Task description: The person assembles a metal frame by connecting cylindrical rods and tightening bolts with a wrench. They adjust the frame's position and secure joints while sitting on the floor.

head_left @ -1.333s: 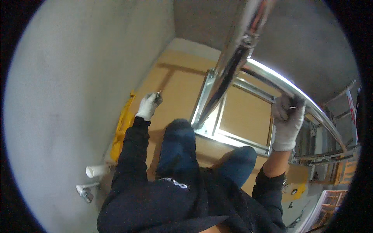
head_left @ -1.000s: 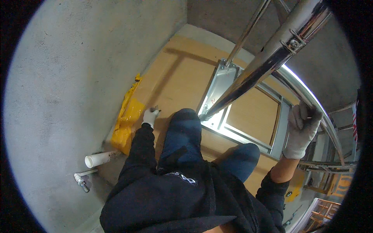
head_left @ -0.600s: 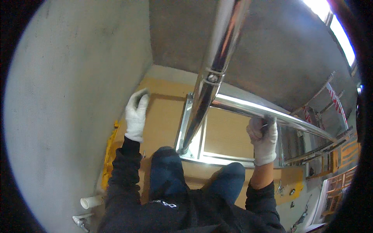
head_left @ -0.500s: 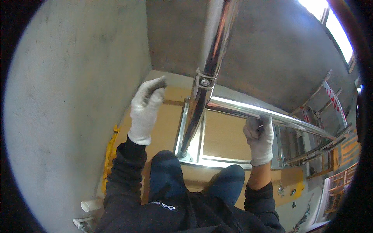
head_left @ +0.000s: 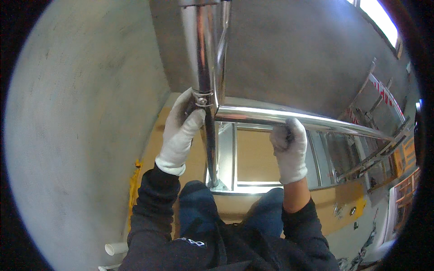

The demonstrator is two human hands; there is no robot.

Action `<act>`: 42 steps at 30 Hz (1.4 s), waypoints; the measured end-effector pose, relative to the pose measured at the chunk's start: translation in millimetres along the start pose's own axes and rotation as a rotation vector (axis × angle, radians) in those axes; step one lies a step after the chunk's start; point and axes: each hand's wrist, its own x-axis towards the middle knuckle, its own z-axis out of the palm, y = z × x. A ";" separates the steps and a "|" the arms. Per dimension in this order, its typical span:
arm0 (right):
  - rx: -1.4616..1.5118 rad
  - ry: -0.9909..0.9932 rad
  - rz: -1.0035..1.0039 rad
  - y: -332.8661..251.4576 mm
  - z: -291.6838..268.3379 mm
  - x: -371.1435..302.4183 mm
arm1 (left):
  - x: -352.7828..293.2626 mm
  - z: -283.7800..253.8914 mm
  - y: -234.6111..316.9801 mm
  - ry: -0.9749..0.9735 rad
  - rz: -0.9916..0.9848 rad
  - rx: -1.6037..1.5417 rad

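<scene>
A shiny upright metal pole (head_left: 204, 54) rises in front of me, with a screwed clamp collar (head_left: 202, 100) around it. My left hand (head_left: 180, 128), in a white glove with a grey palm, is closed against the pole at the collar, its thumb just below and its fingertips partly hidden behind. From the pole a horizontal metal tube (head_left: 325, 122) runs off to the right. Just under and touching that tube is my right hand (head_left: 289, 151), gloved alike, its fingers curled into a fist. Whatever lies inside that fist, if anything, is hidden.
Below, a metal frame (head_left: 260, 187) surrounds a tan board beside my knees. A grey wall (head_left: 86, 113) stands close on the left, with a white pipe end (head_left: 116, 248) low down. A ladder (head_left: 384, 97) with red-and-white striped tape leans at the right, near a window (head_left: 379, 20).
My left hand has moved from beside the pole onto it at the collar. The pole now stands further left in view. My right fist stays by the horizontal tube.
</scene>
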 end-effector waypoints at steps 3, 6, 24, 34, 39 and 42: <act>0.010 0.043 0.009 9.2 -4.9 -5.4 | 0.9 5.7 9.1 -0.058 -0.070 0.007; -0.041 0.090 0.040 17.2 -14.4 -9.7 | 3.0 7.4 13.7 -0.144 -0.170 -0.040; -0.150 0.079 0.091 20.2 -22.3 -14.4 | -13.1 8.3 -4.2 -0.069 -0.265 0.029; -0.013 0.058 -0.027 4.4 7.4 27.2 | -16.3 14.4 -4.1 0.043 -0.333 0.127; -0.123 0.139 0.035 14.8 -8.6 19.1 | -11.2 23.8 -21.9 -0.044 -0.233 0.009; -0.207 0.160 0.132 24.8 -18.2 10.6 | -16.7 24.8 -24.2 0.008 -0.186 0.006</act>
